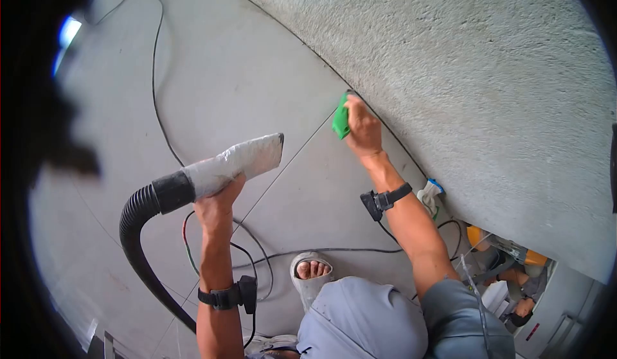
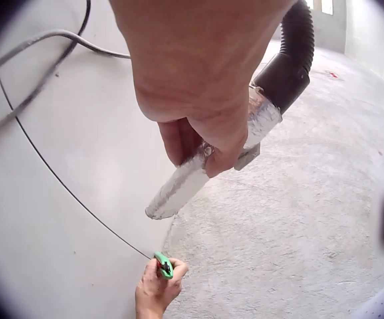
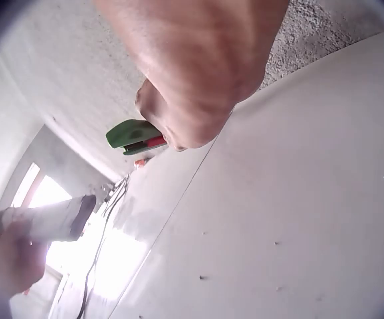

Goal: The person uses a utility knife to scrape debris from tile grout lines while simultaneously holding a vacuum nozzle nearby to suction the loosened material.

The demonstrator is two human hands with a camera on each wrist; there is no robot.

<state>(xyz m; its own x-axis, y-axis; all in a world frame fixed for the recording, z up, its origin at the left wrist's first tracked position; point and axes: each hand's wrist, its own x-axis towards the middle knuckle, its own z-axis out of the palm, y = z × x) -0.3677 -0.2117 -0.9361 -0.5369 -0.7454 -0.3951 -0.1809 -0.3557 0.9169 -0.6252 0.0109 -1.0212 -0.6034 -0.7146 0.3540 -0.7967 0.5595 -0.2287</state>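
Observation:
My left hand (image 1: 218,203) grips a vacuum nozzle (image 1: 247,160) wrapped in silvery-white tape, and a black ribbed hose (image 1: 134,221) curves down from its rear end. The nozzle's flat mouth points right, toward the wall, above the floor. In my right hand (image 1: 365,131) is a green-handled hand tool (image 1: 340,121), held low where a floor seam meets the foot of the wall. Red and black parts show on this tool (image 3: 133,136) in the right wrist view. Its working end is hidden by the fingers.
A rough grey wall (image 1: 482,57) rises along the right of the pale tiled floor (image 1: 218,70). Dark cables (image 1: 321,251) loop near a slippered foot (image 1: 312,278). A white-and-blue glove (image 1: 429,195) lies by the wall. Another person (image 1: 524,304) is at lower right, near a yellow object (image 1: 475,237).

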